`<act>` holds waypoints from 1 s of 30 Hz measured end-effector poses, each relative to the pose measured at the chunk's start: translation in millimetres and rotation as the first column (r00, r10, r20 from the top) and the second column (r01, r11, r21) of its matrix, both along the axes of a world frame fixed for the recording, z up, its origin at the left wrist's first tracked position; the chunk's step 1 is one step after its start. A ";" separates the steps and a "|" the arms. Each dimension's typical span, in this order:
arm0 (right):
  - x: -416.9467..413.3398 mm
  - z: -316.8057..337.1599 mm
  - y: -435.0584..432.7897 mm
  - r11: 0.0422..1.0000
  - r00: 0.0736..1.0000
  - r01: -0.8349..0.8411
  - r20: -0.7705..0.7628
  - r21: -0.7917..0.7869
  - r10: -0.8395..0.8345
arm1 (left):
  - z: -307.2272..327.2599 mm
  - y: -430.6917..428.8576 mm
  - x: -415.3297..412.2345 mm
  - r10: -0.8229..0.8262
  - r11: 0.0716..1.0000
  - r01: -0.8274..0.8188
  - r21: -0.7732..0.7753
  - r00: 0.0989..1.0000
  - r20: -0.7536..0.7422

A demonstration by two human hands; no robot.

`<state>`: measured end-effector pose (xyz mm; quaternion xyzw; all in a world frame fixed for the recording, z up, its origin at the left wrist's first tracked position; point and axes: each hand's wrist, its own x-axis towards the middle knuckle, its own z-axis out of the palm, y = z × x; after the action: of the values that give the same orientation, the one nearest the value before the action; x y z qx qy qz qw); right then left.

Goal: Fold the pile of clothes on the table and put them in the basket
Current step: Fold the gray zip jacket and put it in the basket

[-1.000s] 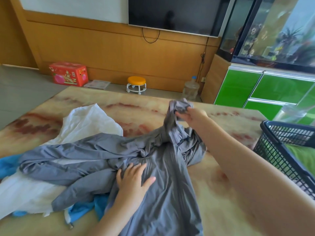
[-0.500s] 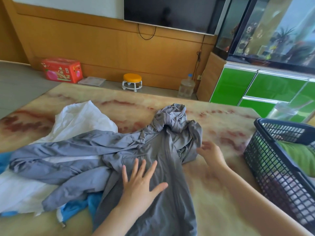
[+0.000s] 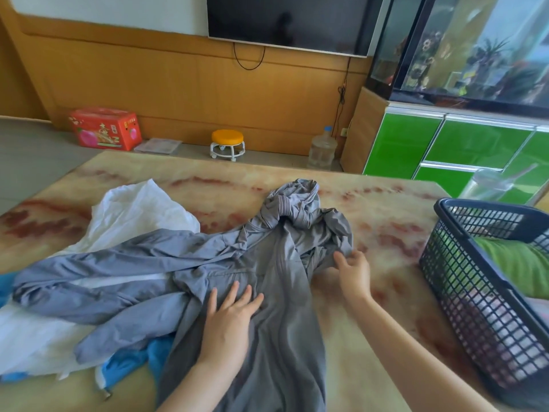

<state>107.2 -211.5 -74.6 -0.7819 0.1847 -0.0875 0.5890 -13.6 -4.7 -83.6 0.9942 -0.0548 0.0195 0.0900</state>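
On jacket (image 3: 178, 263), hands (image 3: 228, 319) press; perhaps pinch.

Bright, even daylight fills my view; shadows under the clothes are soft. The television (image 3: 291, 22) screen shows dim reflections, and the aquarium glass (image 3: 475, 46) to its right carries glare. Straight lines bow near the frame edges. The basket (image 3: 463, 281), below-right of the television, is blurred.

Right hand (image 3: 353, 270) dropped the hood (image 3: 292, 203); now pinches the jacket (image 3: 279, 337).
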 end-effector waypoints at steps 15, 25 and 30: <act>22.4 64.2 -65.2 0.943 0.977 -0.161 -0.181 -0.290 0.111 | 24.0 -4.5 -0.7 0.128 0.983 -0.127 -0.136 0.992 0.000; -61.4 -11.4 -46.2 0.561 0.889 -0.430 -0.225 -0.707 0.399 | 4.0 -70.1 -48.5 -0.174 0.980 0.159 -0.121 0.976 -0.128; -49.9 -8.3 -47.2 0.634 0.918 -0.328 -0.076 -0.700 0.390 | 1.2 -53.9 -47.1 -0.138 0.974 0.149 -0.170 0.988 0.076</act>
<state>57.3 -258.7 -83.0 -0.9622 -0.0459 -0.0640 0.2606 -60.7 -58.6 -82.4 0.9748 -0.1274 0.0493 0.1765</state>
